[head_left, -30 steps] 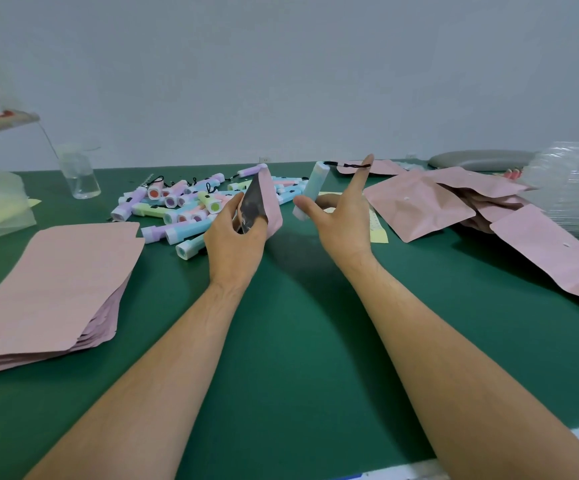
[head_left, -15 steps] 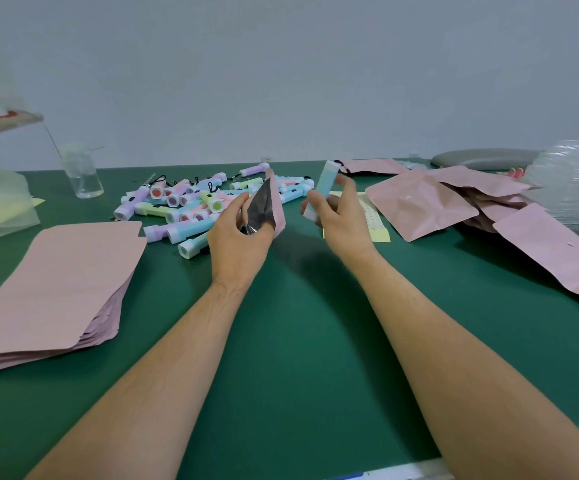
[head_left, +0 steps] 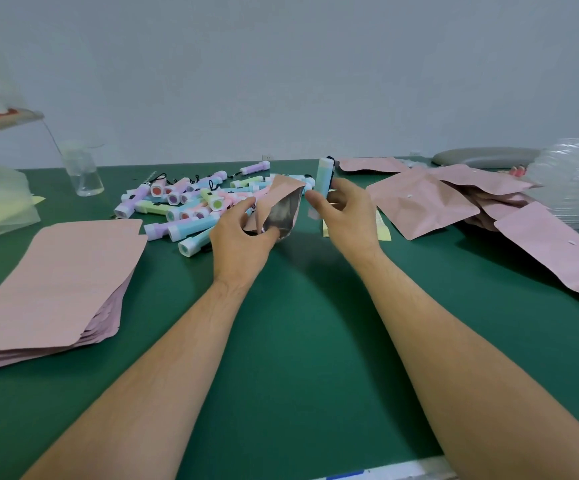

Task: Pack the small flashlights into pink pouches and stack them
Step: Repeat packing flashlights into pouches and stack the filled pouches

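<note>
With our left hand pinching the pink pouch agape and our right hand gripping the blue flashlight at its two o'clock — we should tilt it squarely into the mouth.

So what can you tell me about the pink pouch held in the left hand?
The pouch is a flat bag, matte pink outside with a shiny silvery lining, like foil. Its mouth is spread open toward the right hand, showing the lining. The left hand grips its lower part and holds it tilted above the green table. The pale blue flashlight stands just beside it, not inside.
</note>
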`<act>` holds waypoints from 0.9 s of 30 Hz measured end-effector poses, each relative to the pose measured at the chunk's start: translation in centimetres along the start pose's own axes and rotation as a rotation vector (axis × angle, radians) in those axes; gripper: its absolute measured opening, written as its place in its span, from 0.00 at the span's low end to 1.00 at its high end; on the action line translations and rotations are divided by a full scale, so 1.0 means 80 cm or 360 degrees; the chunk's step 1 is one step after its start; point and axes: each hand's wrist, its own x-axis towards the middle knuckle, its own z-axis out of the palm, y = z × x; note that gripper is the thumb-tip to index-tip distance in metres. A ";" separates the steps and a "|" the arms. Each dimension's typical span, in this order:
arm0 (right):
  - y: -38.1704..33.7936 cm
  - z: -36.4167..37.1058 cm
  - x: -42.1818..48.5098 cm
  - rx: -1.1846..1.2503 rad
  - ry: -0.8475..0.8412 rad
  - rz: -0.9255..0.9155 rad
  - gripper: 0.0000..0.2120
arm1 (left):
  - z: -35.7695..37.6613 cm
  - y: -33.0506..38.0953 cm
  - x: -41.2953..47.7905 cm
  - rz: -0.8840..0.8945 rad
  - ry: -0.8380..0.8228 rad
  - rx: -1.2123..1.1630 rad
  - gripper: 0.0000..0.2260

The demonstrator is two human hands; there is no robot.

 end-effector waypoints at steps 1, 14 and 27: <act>0.000 0.003 0.000 0.0014 -0.0009 -0.0018 0.15 | 0.000 0.001 0.000 0.0008 -0.0005 0.0003 0.18; -0.059 0.001 -0.019 0.0344 0.0304 -0.0652 0.07 | -0.001 -0.004 0.002 -0.0067 -0.0024 -0.0017 0.11; -0.041 0.008 -0.032 -0.0351 -0.0184 -0.1304 0.10 | -0.010 -0.002 0.001 -0.0027 -0.0086 -0.0134 0.04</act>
